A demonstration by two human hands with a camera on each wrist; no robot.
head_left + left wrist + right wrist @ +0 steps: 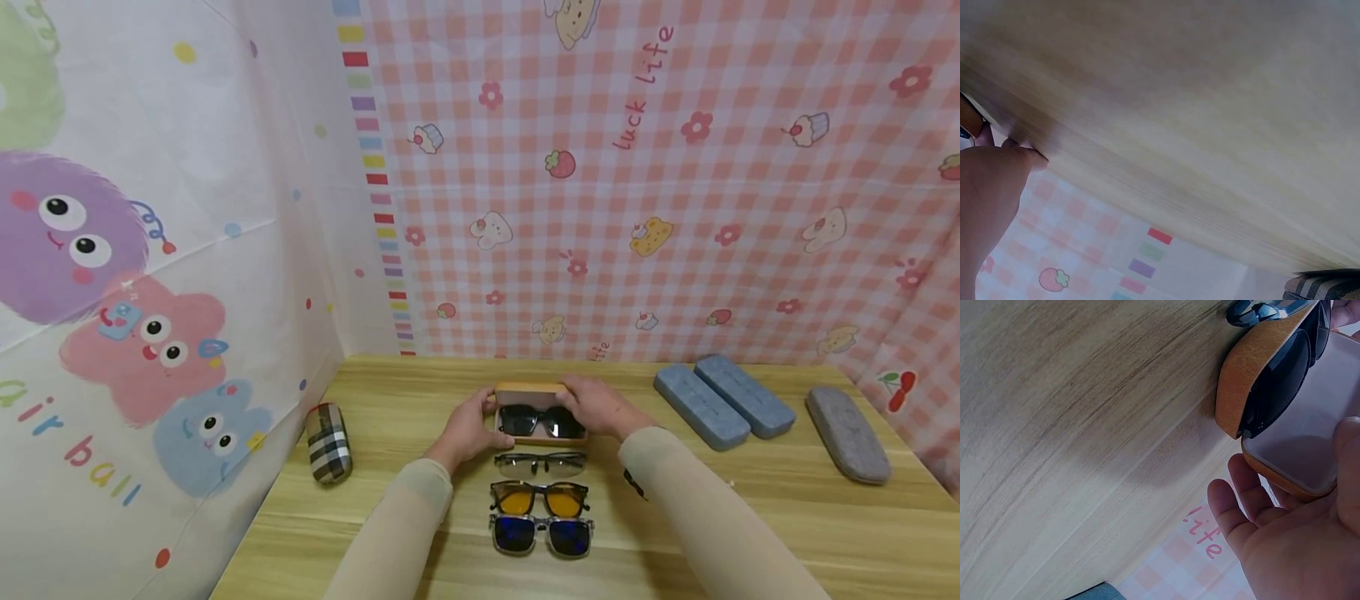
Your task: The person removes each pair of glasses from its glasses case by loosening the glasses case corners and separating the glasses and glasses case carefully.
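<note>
An orange-brown glasses case (542,387) stands with its lid raised, its pale lining showing in the right wrist view. Inside lie black sunglasses (542,422) with dark lenses. My left hand (471,427) grips the case's left end, thumb at the front corner; in the left wrist view it is mostly cut off by the frame edge. With thumb and fingers my right hand (600,406) holds the lid (1297,450) at its right end. In front of the case lie rimless-looking glasses (540,463), black-framed glasses with orange lenses (539,499) and clear-framed glasses with dark blue lenses (541,536).
A checked case (329,443) lies at the table's left. To the right are two blue cases (702,406) side by side and a grey case (848,434). Patterned cloths hang behind and to the left of the wooden table (405,383).
</note>
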